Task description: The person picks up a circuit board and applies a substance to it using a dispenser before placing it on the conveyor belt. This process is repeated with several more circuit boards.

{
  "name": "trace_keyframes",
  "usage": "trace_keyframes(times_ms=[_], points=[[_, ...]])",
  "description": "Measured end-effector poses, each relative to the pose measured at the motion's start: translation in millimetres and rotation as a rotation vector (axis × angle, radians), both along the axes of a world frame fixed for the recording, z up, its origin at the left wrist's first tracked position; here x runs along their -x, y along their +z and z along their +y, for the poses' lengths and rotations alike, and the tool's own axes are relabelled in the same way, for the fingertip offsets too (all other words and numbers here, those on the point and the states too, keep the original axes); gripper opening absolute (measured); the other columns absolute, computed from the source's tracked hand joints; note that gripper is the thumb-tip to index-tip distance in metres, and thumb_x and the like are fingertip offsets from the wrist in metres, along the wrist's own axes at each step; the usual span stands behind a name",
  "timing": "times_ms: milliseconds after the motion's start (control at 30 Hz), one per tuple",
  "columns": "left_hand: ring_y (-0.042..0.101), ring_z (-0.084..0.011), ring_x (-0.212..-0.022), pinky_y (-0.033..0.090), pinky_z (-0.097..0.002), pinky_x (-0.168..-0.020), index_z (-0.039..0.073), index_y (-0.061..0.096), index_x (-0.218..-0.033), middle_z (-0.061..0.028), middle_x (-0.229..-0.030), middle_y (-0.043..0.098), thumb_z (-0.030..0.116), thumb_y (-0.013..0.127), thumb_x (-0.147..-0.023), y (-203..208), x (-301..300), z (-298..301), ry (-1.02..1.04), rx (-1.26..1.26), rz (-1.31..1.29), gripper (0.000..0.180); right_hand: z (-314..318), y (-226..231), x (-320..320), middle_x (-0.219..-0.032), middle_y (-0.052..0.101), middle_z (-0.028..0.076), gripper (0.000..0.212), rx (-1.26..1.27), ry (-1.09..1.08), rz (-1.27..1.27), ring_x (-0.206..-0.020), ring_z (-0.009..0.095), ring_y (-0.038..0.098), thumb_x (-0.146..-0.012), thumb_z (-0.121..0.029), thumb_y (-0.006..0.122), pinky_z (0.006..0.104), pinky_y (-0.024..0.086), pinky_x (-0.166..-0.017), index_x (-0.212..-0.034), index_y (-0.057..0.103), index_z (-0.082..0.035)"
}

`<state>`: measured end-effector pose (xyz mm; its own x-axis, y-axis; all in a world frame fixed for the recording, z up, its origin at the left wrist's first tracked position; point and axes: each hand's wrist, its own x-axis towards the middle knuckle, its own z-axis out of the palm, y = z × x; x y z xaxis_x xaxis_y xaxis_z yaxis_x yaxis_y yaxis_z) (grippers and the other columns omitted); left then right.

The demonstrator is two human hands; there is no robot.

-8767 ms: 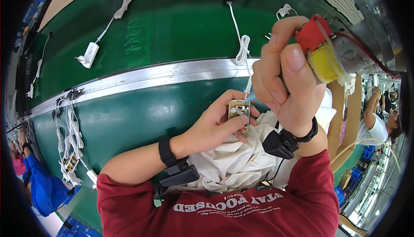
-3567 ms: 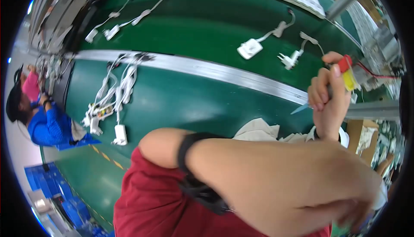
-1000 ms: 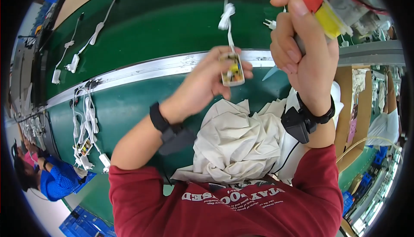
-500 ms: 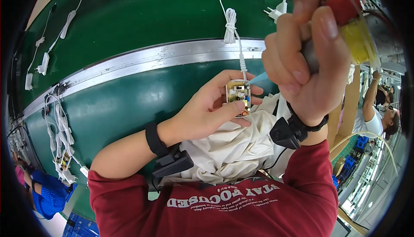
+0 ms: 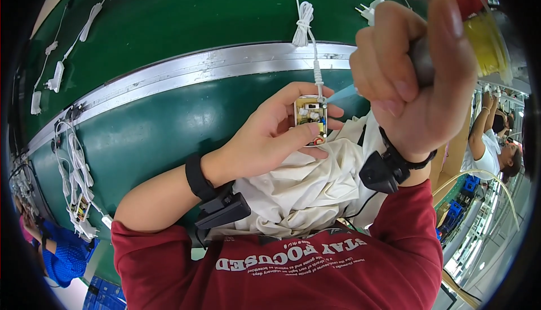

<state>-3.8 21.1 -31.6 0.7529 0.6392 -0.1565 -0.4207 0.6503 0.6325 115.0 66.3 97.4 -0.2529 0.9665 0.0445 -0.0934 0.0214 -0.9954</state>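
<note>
My left hand [image 5: 256,135] is closed around a small open white charger casing with a bare circuit board [image 5: 309,115] facing up, the thumb lying over its lower part. From the casing's far end runs a white cable [image 5: 318,73] with a ribbed strain relief, tied in a bundle [image 5: 303,22] farther off. Wrapped round a dispensing tool with a yellow band [image 5: 491,55] and a red part on top, my right hand [image 5: 414,90] holds it tilted. The tool's blue tapered tip [image 5: 342,94] meets the board's far right corner; whether it touches is too small to tell.
A metal rail [image 5: 163,82] crosses the green work surface. White chargers with cables [image 5: 55,78] lie beyond it at the left; more tangled ones [image 5: 79,183] lie on the near side. A white cloth [image 5: 293,197] covers my lap. Co-workers [image 5: 490,141] sit at right and far left.
My right hand and the tool have shifted slightly right and up in the picture. The blue tip stays at the same corner of the board, and my left hand keeps its hold.
</note>
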Motion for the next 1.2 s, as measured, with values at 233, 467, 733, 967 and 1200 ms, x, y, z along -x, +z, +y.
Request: trace_keyframes(times_ms=[233,467,733,967,1200], points=[[0.056,-0.0210,-0.114,0.057,-0.0386,-0.087,0.007,0.038,-0.133,-0.0142,-0.126,0.051,0.001,0.045,-0.094,-2,9,2,0.088,0.135,-0.028,0.040,-13,2,6,-0.049,0.034,-0.003,0.027,0.002,0.059,0.052,-0.035,0.005,0.027,-0.101,-0.033,0.037,0.0214,0.022,-0.035,-0.102,0.041,-0.006],[0.057,-0.0197,-0.110,0.057,-0.0386,-0.086,0.006,0.039,-0.132,-0.0151,-0.125,0.053,0.001,0.045,-0.093,1,15,2,0.078,0.140,-0.064,0.039,-18,2,5,-0.049,0.034,-0.003,0.027,-0.016,0.108,0.092,-0.035,0.005,0.027,-0.101,-0.033,0.038,0.0213,0.023,-0.035,-0.102,0.040,-0.006],[0.057,-0.0185,-0.106,0.057,-0.0389,-0.085,0.007,0.039,-0.132,-0.0150,-0.123,0.054,0.002,0.044,-0.094,4,19,0,0.083,0.129,-0.052,0.039,-19,1,-1,-0.049,0.035,-0.003,0.027,-0.034,0.164,0.142,-0.036,0.005,0.028,-0.101,-0.034,0.038,0.0212,0.024,-0.035,-0.101,0.039,-0.007],[0.057,-0.0180,-0.105,0.057,-0.0392,-0.085,0.007,0.039,-0.133,-0.0144,-0.122,0.055,0.004,0.045,-0.094,4,19,1,0.104,0.142,-0.064,0.040,-20,2,-5,-0.049,0.036,-0.003,0.027,-0.049,0.203,0.180,-0.036,0.005,0.029,-0.101,-0.035,0.038,0.0211,0.025,-0.035,-0.100,0.038,-0.007],[0.058,-0.0181,-0.105,0.057,-0.0389,-0.085,0.007,0.039,-0.133,-0.0145,-0.123,0.054,0.004,0.045,-0.094,6,19,2,0.110,0.149,-0.066,0.040,-19,-1,-7,-0.049,0.036,-0.003,0.028,-0.068,0.219,0.193,-0.036,0.006,0.029,-0.101,-0.035,0.038,0.0210,0.025,-0.035,-0.099,0.037,-0.007]])
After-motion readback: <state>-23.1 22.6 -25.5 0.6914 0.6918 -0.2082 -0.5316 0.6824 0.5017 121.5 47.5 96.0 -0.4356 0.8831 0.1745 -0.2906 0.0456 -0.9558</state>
